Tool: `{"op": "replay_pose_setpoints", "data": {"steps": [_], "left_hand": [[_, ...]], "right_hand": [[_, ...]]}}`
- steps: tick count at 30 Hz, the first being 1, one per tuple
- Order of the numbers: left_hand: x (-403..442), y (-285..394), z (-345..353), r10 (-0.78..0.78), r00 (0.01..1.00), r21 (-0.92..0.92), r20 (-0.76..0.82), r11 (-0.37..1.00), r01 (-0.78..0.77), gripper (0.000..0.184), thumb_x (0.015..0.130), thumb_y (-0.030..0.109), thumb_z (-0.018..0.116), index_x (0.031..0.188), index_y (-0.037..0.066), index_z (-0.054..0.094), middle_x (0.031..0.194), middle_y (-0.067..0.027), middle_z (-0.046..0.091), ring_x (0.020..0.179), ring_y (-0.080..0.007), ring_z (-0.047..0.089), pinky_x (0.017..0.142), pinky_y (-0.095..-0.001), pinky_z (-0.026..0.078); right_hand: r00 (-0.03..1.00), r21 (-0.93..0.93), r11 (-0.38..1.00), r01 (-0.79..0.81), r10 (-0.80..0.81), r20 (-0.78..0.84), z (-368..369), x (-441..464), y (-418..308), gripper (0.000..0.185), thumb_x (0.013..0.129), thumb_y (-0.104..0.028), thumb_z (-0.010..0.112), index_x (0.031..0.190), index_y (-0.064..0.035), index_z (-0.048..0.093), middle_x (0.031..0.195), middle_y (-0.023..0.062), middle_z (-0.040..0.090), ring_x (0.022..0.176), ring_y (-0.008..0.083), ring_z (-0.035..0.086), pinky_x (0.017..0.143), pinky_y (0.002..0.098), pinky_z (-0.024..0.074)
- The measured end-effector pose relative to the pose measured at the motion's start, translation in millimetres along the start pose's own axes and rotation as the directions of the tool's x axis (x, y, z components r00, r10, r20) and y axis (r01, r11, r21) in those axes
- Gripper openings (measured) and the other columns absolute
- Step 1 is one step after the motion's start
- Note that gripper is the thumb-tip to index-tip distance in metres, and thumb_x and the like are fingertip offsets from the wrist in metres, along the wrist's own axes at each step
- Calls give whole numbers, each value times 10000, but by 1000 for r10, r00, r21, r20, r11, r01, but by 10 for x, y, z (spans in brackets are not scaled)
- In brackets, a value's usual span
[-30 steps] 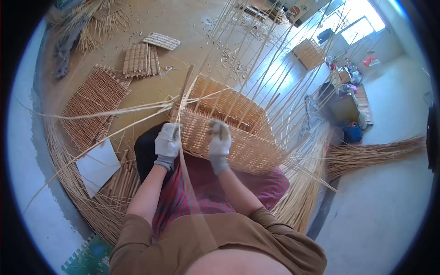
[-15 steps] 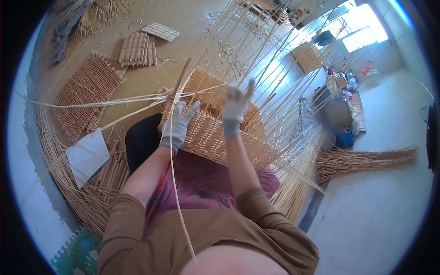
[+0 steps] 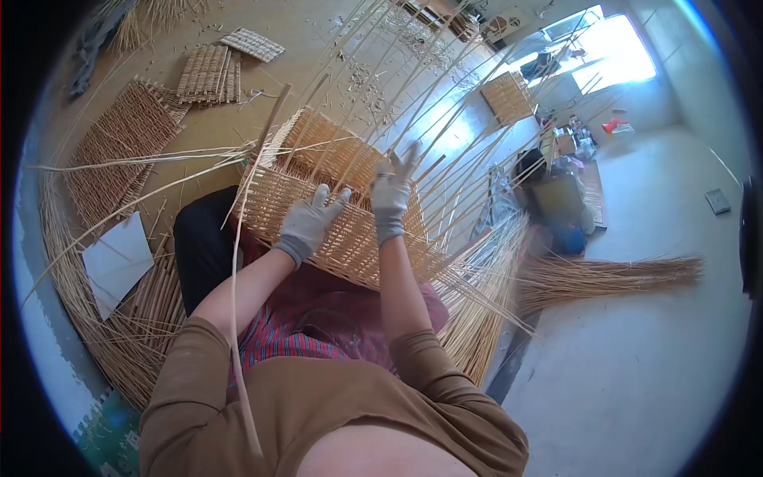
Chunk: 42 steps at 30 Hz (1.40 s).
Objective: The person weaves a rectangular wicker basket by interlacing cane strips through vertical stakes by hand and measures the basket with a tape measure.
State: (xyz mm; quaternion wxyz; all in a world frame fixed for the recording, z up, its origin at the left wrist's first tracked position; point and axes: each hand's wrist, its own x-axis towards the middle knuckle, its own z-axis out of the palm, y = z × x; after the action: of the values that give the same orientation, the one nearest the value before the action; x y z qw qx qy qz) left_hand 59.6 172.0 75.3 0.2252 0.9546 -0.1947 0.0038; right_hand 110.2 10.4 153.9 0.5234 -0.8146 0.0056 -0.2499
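A part-woven rectangular wicker basket [image 3: 274,203] lies across my lap, long upright stakes rising from its walls. My left hand [image 3: 308,224], in a pale glove, rests against the near wall with thumb and forefinger apart at the rim; its other fingers are hidden. To its right, my gloved right hand [image 3: 390,195] is at the basket's rim among the stakes, fingers raised and spread, the tips slightly blurred. I cannot make out a strand in it. A long loose cane [image 3: 235,318] hangs from the basket's left corner down over my sleeve.
Woven panels [image 3: 123,151] lie on the floor at left, beside a white sheet [image 3: 118,258] and cane bundles. A bundle of thin canes [image 3: 612,278] lies at right. Another woven piece [image 3: 506,98] stands farther back. Long strands stick out leftward from the basket.
My left hand has moved rightward along the basket's near rim, closer to my right hand. My right hand's raised finger sits lower among the stakes. The whole view has shifted slightly.
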Motion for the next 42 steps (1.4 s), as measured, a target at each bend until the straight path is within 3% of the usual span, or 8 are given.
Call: {"op": "replay_pose_setpoints", "data": {"steps": [6,10,17,19,20,27,37,42], "left_hand": [[161,140,67,254,953,144,-168,962,-231,590,941,114,556,1487,331,499,1379,-150,535,1016,-248,658,865,-388,507],[157,885,183,287,956,12,-65,958,-287,695,944,101,552,1566,344,358,1449,-161,508,896,-252,679,770,-396,544],[265,910,300,86,957,217,277,965,-150,768,971,89,514,1590,461,252,1570,-161,429,934,-266,704,817,-402,578],[133,633,372,319,935,-321,-154,879,-352,713,914,53,642,1530,359,452,1510,-166,492,1127,-258,654,882,-379,564],[26,570,214,173,963,-769,-209,579,-271,534,897,22,692,1383,234,630,1392,-124,584,1223,-207,594,904,-350,558],[-170,-1284,-30,-714,567,-896,-411,431,-108,270,947,142,733,1177,39,637,913,-52,716,708,-89,625,588,-257,515],[-497,-1777,-232,-548,800,-924,-245,382,-21,227,905,-41,692,1121,18,733,1014,-14,731,922,-85,651,849,-267,554],[-43,-2225,-834,83,992,-883,-98,453,-125,635,865,-2,716,1453,92,496,1399,-49,578,1329,-159,507,1086,-281,447]], "right_hand": [[842,313,808,-499,537,-45,-974,-980,1222,355,1007,12,552,1336,-121,560,1228,124,651,870,83,609,659,229,526],[961,-442,872,209,-268,-75,-1064,-616,668,335,956,-12,633,1275,-108,666,1228,121,646,1057,249,630,940,337,516],[926,-635,766,104,-307,-218,-1091,-464,350,434,890,-90,709,1316,-157,664,1357,128,578,1174,315,596,991,406,499],[977,-762,617,194,-53,206,-1101,-855,641,474,911,-85,678,1375,-166,620,1352,140,581,1197,335,581,1026,432,473],[978,-763,619,187,-46,202,-1118,-987,717,474,911,-85,678,1375,-166,620,1352,140,581,1197,335,581,1026,432,473],[991,-404,907,116,-78,109,-367,-1284,298,414,914,2,612,1321,-75,630,1246,142,663,1186,331,594,1045,419,465],[686,-112,850,514,-330,648,1549,-1267,-1069,226,850,-195,729,1071,-149,730,921,104,664,879,348,658,747,456,547],[683,-47,798,601,-483,548,1241,-1338,-915,244,851,-147,740,1091,-106,743,913,92,675,843,301,652,723,407,553]]}}
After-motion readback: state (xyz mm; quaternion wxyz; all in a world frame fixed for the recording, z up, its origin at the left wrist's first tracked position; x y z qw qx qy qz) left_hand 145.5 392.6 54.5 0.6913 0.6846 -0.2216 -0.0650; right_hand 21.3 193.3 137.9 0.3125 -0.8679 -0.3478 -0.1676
